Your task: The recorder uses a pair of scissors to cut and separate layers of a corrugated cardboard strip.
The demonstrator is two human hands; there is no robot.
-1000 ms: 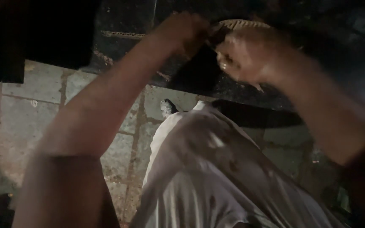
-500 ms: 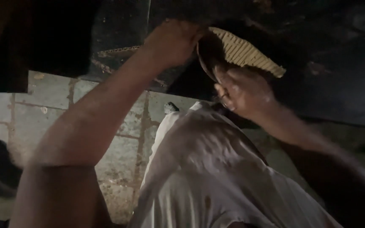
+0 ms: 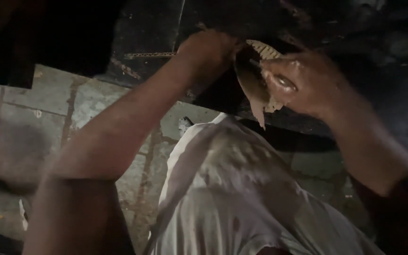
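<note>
A: Where is the piece now, compared to your grips?

B: Your left hand (image 3: 208,49) and your right hand (image 3: 303,82) are both raised in front of you, near each other. The brownish flat piece (image 3: 251,82) sits between them. Its ribbed pale edge (image 3: 263,47) shows above, and its torn point hangs down below your right hand.

A: How are the grips?

B: Your right fingers are curled on the piece, pinching it. Your left grip touches its upper edge, but whether it is closed, I cannot tell. Below them lies a white cloth (image 3: 232,198) over the tiled floor (image 3: 48,118).
</note>
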